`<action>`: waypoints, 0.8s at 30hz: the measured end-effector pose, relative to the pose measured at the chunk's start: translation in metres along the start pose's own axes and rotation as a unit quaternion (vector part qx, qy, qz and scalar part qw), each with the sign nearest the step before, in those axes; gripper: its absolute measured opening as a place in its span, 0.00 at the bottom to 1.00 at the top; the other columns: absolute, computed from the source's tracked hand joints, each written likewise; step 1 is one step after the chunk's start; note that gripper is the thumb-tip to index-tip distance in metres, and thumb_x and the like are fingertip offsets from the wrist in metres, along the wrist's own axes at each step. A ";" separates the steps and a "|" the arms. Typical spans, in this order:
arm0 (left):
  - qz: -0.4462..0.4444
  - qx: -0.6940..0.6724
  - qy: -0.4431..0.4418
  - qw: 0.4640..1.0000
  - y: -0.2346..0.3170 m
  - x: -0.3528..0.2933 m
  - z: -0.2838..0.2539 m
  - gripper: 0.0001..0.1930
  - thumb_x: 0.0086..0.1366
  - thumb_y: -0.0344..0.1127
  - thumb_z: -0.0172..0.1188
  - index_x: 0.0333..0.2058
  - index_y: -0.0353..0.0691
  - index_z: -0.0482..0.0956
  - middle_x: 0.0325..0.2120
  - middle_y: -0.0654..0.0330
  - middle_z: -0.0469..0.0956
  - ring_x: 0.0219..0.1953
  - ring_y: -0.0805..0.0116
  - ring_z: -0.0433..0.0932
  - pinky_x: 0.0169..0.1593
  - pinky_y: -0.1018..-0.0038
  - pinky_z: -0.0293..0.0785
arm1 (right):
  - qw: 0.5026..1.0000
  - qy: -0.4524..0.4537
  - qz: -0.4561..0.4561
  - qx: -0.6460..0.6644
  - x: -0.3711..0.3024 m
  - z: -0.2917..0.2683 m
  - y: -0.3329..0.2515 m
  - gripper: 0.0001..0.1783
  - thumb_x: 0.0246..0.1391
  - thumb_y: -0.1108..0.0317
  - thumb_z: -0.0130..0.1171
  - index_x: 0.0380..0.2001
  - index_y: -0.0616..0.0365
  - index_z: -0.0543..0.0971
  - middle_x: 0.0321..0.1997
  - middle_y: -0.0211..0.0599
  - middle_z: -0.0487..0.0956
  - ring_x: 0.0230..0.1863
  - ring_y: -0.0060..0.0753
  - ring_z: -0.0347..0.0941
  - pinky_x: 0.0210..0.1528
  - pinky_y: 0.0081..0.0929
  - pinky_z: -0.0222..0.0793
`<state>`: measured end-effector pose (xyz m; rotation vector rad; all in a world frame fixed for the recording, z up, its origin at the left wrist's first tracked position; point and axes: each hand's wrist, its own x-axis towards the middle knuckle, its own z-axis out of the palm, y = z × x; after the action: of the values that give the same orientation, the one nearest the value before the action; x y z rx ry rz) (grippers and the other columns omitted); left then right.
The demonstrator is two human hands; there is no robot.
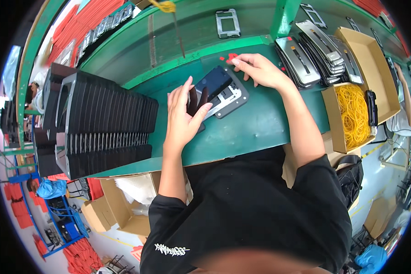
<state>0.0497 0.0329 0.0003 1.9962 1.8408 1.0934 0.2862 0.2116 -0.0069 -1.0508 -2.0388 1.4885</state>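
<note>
Green bench (262,130) beneath, dark screen (215,82) lies between left fingers (183,93) and right fingers (245,67).

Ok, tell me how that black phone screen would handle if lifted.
The black phone screen would probably be slippery: its glossy face mirrors the left hand. It should stay stiff, since it looks flat. Its glass-like sheen suggests it may be fragile.

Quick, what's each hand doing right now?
Left hand: holding the dark phone screen.
Right hand: half-curled by small red tabs; can't tell if it's gripping one.
</note>
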 end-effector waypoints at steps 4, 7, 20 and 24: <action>-0.004 0.020 -0.026 0.999 0.007 0.011 0.011 0.41 0.60 0.42 0.74 0.69 0.38 0.67 0.57 0.48 0.76 0.61 0.50 0.71 0.65 0.58 0.66 | 0.999 -0.040 0.013 0.001 -0.003 -0.008 0.002 0.27 0.71 0.45 0.54 0.54 0.58 0.83 0.40 0.31 0.83 0.34 0.20 0.76 0.25 0.22 0.73; -0.010 0.041 -0.033 0.999 0.010 0.011 0.015 0.41 0.60 0.43 0.74 0.69 0.39 0.67 0.57 0.48 0.76 0.61 0.50 0.71 0.68 0.55 0.63 | 0.997 -0.069 0.013 -0.023 -0.006 -0.013 -0.002 0.26 0.71 0.46 0.55 0.54 0.58 0.82 0.39 0.32 0.83 0.35 0.20 0.76 0.26 0.22 0.73; 0.037 0.143 0.001 0.989 0.017 0.003 0.019 0.46 0.51 0.50 0.79 0.67 0.42 0.70 0.55 0.47 0.77 0.63 0.44 0.71 0.74 0.38 0.46 | 0.987 -0.092 -0.092 -0.099 -0.003 -0.012 0.015 0.24 0.58 0.59 0.70 0.51 0.68 0.81 0.34 0.33 0.85 0.31 0.24 0.76 0.33 0.26 0.72; 0.037 0.109 0.010 0.993 0.010 0.000 0.016 0.46 0.49 0.49 0.81 0.66 0.43 0.71 0.53 0.48 0.78 0.63 0.45 0.70 0.74 0.39 0.47 | 0.985 -0.085 -0.085 -0.126 -0.006 -0.008 0.003 0.26 0.56 0.59 0.72 0.50 0.68 0.81 0.33 0.35 0.85 0.30 0.27 0.76 0.33 0.27 0.71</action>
<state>0.0672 0.0359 -0.0049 2.1962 1.9866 0.9721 0.2968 0.2121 -0.0066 -0.8357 -2.4192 1.2969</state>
